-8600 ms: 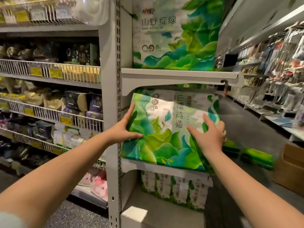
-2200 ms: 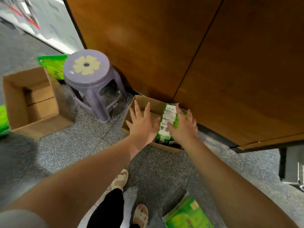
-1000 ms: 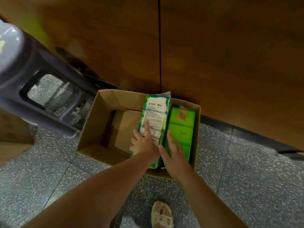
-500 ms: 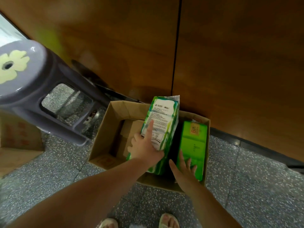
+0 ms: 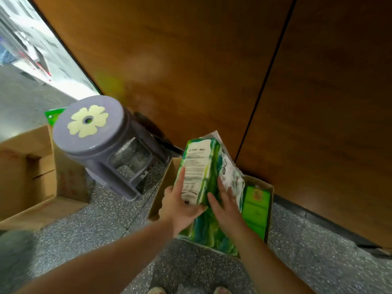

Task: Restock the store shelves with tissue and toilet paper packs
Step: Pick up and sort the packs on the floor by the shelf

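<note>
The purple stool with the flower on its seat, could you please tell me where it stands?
The purple stool stands left of centre on the speckled floor, between two cardboard boxes.

Purple stool [image 5: 99,141] (yellow flower on seat) beside wooden wall [image 5: 191,60].
</note>
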